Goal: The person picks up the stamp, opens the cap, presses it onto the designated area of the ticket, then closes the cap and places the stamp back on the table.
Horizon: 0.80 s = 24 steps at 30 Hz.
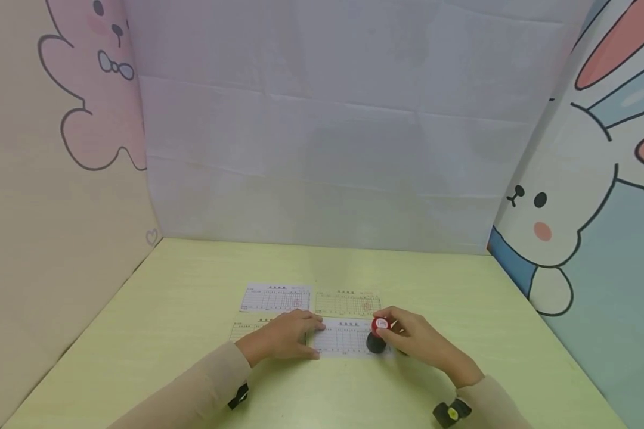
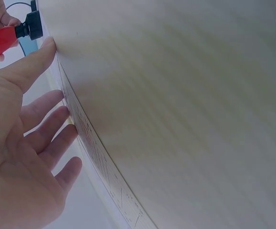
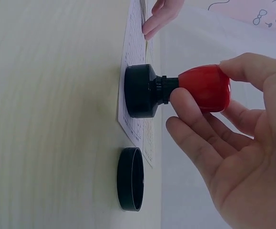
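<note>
My right hand (image 1: 415, 339) grips the red handle of a stamp (image 3: 205, 88) between thumb and fingers. The stamp's round black base (image 3: 140, 91) stands on the right part of the near right white form (image 1: 338, 341), and in the right wrist view it appears flat on the paper. My left hand (image 1: 284, 335) lies across the two near forms, its fingers extended and thumb spread, with fingertips at the white form's left side. It partly covers the near left yellowish form (image 1: 242, 329). A round black cap (image 3: 131, 179) sits on the table beside the white form.
Behind the hands lie a white form (image 1: 271, 298) on the left and a yellowish form (image 1: 340, 305) on the right, each with a red mark at its right side. The pale yellow table (image 1: 193, 280) meets a white cloth backdrop (image 1: 322, 179) and cartoon-printed side walls.
</note>
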Tool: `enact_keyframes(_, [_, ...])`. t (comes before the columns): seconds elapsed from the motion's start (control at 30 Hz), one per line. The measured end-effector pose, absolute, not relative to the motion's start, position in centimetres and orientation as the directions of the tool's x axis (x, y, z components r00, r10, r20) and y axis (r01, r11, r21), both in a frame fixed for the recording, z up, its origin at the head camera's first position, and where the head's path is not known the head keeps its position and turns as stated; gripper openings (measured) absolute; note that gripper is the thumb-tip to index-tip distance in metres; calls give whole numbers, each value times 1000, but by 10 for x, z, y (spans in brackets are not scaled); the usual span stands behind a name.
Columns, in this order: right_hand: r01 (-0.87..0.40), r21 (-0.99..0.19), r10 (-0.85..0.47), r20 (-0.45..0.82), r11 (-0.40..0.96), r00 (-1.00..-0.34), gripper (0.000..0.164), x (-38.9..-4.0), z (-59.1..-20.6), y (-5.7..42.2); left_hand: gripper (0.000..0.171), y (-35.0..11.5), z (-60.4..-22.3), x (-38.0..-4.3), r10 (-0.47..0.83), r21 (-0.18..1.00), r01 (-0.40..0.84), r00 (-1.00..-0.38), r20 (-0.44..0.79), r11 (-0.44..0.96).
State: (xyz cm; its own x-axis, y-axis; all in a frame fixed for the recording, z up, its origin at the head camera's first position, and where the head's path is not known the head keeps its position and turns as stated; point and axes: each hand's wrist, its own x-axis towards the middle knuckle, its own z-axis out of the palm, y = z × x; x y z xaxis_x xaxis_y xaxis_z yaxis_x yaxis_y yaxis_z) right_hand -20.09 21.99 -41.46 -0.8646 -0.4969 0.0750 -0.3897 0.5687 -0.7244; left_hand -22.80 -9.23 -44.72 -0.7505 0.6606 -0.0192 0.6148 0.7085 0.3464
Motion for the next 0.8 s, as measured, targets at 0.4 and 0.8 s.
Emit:
enact_keyframes(0.4, [-378,-716,-479,70,587,-875,40,-203,-417,222,60,-93,-449,-230,659,364,610,-752,-15,703])
enact_keyframes(0.8, [-457,-692,-485,175,559,-857,32,-208,-415,233,60,-93,-449,-228,671,349,633,-741,15,691])
